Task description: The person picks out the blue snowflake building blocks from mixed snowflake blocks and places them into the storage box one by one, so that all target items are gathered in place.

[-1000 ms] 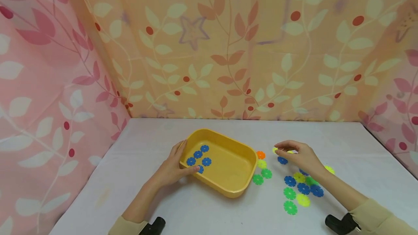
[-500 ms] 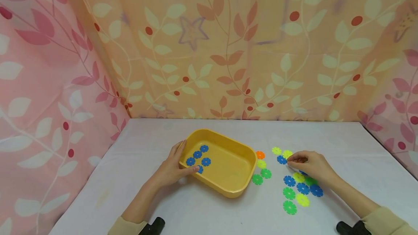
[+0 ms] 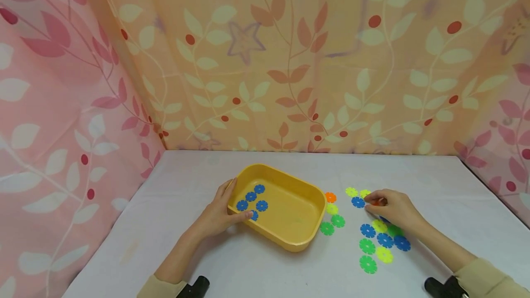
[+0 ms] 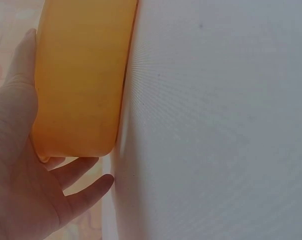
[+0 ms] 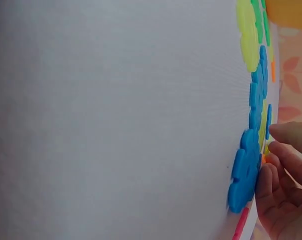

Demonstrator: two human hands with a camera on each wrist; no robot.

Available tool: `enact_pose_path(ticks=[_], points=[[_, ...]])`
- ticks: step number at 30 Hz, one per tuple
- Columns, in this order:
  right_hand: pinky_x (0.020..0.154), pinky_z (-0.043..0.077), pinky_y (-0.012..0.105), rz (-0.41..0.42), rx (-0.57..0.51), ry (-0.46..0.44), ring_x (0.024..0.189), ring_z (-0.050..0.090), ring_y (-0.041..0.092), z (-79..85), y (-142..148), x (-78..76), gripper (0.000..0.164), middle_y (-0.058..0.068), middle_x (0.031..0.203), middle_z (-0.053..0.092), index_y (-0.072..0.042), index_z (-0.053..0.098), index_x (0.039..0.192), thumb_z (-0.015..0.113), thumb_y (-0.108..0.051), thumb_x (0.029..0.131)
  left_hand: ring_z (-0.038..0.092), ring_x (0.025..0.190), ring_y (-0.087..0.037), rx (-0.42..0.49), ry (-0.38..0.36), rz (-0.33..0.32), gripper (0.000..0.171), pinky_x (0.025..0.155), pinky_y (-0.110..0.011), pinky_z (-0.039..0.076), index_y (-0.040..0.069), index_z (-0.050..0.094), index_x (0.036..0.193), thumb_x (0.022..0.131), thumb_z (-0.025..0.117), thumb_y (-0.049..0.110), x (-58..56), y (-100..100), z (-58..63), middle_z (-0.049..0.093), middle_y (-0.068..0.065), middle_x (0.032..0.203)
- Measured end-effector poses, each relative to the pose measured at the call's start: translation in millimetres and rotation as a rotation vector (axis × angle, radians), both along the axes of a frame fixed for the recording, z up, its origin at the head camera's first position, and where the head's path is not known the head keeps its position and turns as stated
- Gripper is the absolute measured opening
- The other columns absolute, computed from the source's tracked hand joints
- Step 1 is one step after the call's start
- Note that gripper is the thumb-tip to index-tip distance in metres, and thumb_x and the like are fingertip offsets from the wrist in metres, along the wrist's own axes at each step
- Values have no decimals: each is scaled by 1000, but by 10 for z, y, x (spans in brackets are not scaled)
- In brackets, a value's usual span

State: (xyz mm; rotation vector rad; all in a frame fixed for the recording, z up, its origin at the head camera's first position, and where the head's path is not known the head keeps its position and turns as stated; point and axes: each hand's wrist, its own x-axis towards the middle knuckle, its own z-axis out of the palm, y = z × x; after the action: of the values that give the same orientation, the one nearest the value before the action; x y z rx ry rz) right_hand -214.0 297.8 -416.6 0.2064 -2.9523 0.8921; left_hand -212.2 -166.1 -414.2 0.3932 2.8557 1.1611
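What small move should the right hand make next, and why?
The right hand should probably pinch the blue disc beside its fingertips. The disc lies at their very edge, the five pieces visible in the tray are all blue, and the left hand grips the tray. Whether a pinch has already begun, I cannot tell.

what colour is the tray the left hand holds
The tray is yellow, best seen in the head view.

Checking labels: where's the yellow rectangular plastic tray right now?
The yellow rectangular plastic tray is in the lower middle of the head view, left end gripped by the left hand, with two green flower-shaped plastic discs beside its right end.
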Motion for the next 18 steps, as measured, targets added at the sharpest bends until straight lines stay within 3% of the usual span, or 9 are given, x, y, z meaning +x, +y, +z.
enact_pose_path(ticks=[18], points=[[61,43,24,18,24,8,78,49,19,-31,-10,-47,19,-2,82,60,-10,74,99,76,-23,86,38,135,-35,-6,-2,0,112,107,-56,32,19,11,158,76,75,60,-1,0,14,14,1,160]])
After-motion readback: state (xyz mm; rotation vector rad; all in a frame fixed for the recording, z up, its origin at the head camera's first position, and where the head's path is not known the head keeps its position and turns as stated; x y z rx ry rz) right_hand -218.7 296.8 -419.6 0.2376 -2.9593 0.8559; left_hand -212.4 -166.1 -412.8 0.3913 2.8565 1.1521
